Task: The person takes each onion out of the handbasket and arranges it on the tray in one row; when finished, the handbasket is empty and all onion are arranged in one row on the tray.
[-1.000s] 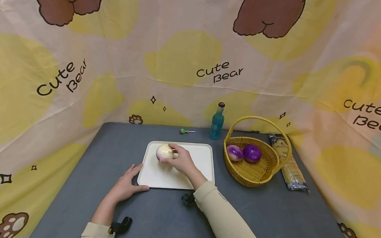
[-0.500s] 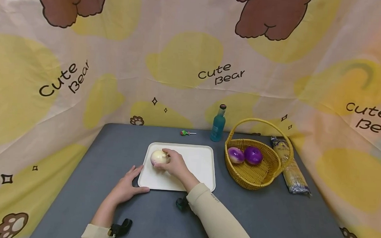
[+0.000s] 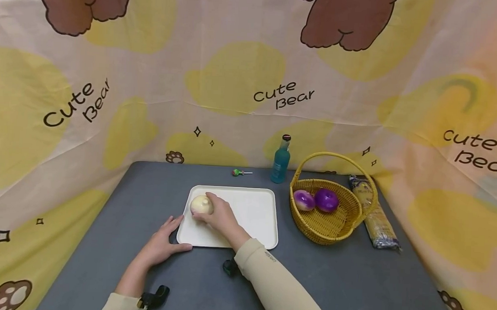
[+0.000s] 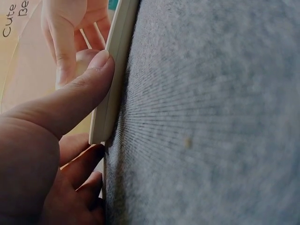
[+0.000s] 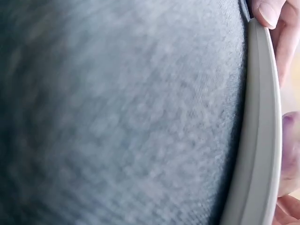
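Note:
My right hand [image 3: 224,218] holds a round, white-and-purple turnip [image 3: 200,205] between thumb and fingers, over the left part of a white rectangular tray [image 3: 250,213]. The turnip's purple side shows at the edge of the right wrist view, beyond the tray wall; whether it touches the tray I cannot tell. Around the tray's near left corner lies my left hand [image 3: 160,247], its fingers along the left side and its thumb [image 4: 79,96] against the front rim. In the left wrist view some of its fingers are partly hidden by the tray.
Right of the tray stands a yellow wicker basket [image 3: 310,229] with two purple vegetables [image 3: 326,200] inside. Behind it leans a plastic packet [image 3: 376,218]. A blue bottle [image 3: 280,161] and a lollipop [image 3: 241,172] are near the back edge of the grey table [image 3: 330,283].
My right hand has moved left across the tray with the turnip, and more of its white side faces up. My left hand has stayed at the tray's corner.

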Motion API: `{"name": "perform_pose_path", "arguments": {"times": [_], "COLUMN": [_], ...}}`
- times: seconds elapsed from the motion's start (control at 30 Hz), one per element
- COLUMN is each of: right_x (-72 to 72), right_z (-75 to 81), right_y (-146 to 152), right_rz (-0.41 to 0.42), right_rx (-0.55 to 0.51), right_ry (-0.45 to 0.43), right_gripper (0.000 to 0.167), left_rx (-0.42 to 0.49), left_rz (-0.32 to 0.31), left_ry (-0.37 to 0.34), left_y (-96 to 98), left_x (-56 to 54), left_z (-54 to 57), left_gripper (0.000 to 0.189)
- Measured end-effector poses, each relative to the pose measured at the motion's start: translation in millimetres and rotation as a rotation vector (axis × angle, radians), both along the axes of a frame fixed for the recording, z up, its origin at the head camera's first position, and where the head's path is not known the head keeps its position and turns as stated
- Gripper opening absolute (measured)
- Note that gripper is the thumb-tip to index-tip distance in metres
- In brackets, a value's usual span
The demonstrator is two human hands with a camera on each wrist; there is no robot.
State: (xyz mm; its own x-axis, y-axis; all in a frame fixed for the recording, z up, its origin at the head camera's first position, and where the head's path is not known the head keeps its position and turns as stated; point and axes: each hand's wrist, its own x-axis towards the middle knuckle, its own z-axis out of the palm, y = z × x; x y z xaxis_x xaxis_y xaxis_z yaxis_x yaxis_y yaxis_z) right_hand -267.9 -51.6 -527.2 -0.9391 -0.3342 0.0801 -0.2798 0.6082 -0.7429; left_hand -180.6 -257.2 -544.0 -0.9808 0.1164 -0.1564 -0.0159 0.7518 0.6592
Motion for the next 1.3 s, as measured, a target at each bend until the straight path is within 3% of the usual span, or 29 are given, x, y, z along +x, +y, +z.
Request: {"name": "perform_pose_path", "arguments": {"times": [0.4, 0.57, 0.9, 1.3], "right_x": [1.0, 5.6, 19.5, 28.0], "right_z": [8.7, 23.6, 58.8, 88.7], "right_y": [2, 10, 23, 50], "right_rz": [-0.043, -0.057, 0.028, 0.020], "right_rx": [0.009, 0.007, 0.077, 0.021], "right_ry": [-0.029, -0.029, 0.036, 0.075], "right_gripper": [0.093, 0.088, 0.076, 0.069], "left_rx": [0.012, 0.007, -0.004, -0.004], "left_rz": [-0.010, -0.013, 0.002, 0.003], "left_ry": [0.010, 0.008, -0.011, -0.041], "left_y": [0.2, -0.1, -3.0, 0.9], "left_x": [-0.9, -2.8, 0.7, -1.5], "left_z": [-0.1, 0.1, -0.8, 0.2], "left_gripper": [0.107, 0.108, 0.109, 0.109]}}
